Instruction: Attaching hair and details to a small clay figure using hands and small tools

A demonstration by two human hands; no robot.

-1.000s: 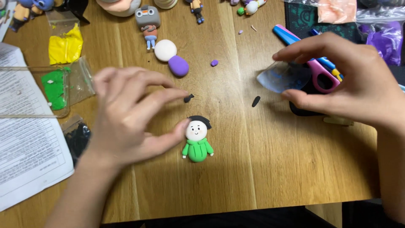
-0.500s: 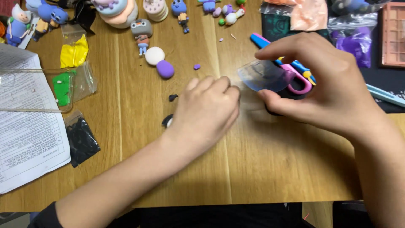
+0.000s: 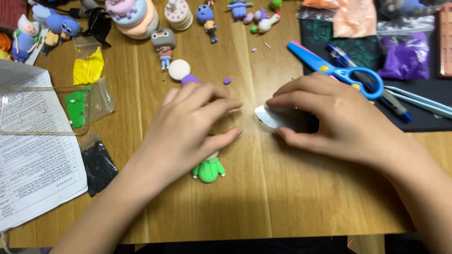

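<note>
A small clay figure with a green body [image 3: 208, 169] lies on the wooden table [image 3: 282, 197]. My left hand [image 3: 188, 124] rests flat over its head with fingers spread, the thumb just above the green body; the head is hidden. To the right, my right hand [image 3: 329, 117] pinches a small clear plastic piece [image 3: 269, 115] against the table, thumb below and fingers on top. The two hands are a short gap apart.
Blue scissors [image 3: 336, 70] lie behind my right hand on a dark mat [image 3: 423, 117]. A white clay ball [image 3: 179, 69], bags of yellow [image 3: 88, 68], green [image 3: 75, 108], black [image 3: 98, 164] and purple clay [image 3: 407, 59], a printed sheet [image 3: 33, 178] and several clay figures surround the work spot.
My left hand has drawn back from beside the right hand and opened flat over the figure's head. The right hand still holds the plastic piece. The view has shifted slightly.
</note>
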